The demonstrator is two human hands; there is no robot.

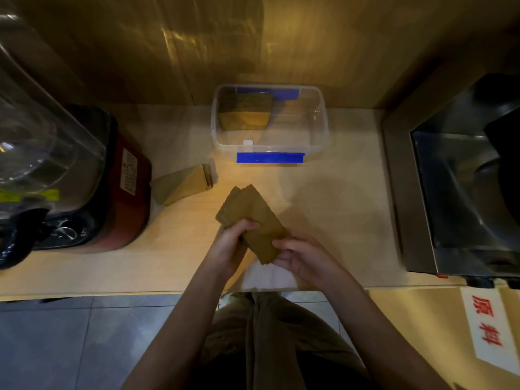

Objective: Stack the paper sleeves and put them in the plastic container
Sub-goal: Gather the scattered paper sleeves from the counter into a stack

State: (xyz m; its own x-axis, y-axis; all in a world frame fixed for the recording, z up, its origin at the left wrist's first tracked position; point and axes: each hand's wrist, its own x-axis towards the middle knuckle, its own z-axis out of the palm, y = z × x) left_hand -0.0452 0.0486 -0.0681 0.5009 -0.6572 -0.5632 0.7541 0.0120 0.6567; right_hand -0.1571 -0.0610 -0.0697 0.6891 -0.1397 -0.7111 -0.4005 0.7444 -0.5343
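A stack of brown paper sleeves [249, 211] is held over the wooden counter, tilted with its far end pointing up and left. My left hand [235, 243] grips its left edge and my right hand [299, 256] grips its near right corner. Beyond it stands a clear plastic container [319, 130] with blue clips; a batch of sleeves [246, 111] lies in its left half. Another loose pile of sleeves [183, 184] rests on the counter to the left of my hands.
A blender with a red base [123, 187] and clear jar stands at the left. A steel appliance [455, 187] fills the right side. White paper [267, 277] lies at the counter's front edge. A wood-panel wall [197, 46] backs the counter.
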